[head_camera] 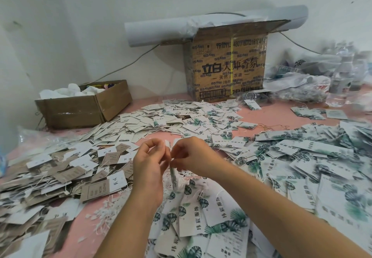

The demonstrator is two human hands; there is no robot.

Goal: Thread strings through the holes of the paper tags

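Leaf tags: heaped nearest, below and right of the held tag; green foliage print, with Chinese characters ending 服饰.

Strings: white, loose, piled below-left of the tag.

Tag: held edge-on above the heap, upright, pinched at its top end between the left hand and right hand, fingertips of both closed on it. Whether a string is held there cannot be told.

Brown tags: left of the tag, mixed with white ones bearing brush-script; their print is too small to be read.

Table: pink, bare patches seen beyond the tag.

Small box: far left of the tag, open, with white items inside.

Big box: beyond the tag, against the wall; printed 立白, 香氛, and a number beginning 7910113; taped and strapped yellow.

Roll: white, lying behind the big box's top, partly hidden by it.

Bottles: clear plastic, far right of the tag, blurred.
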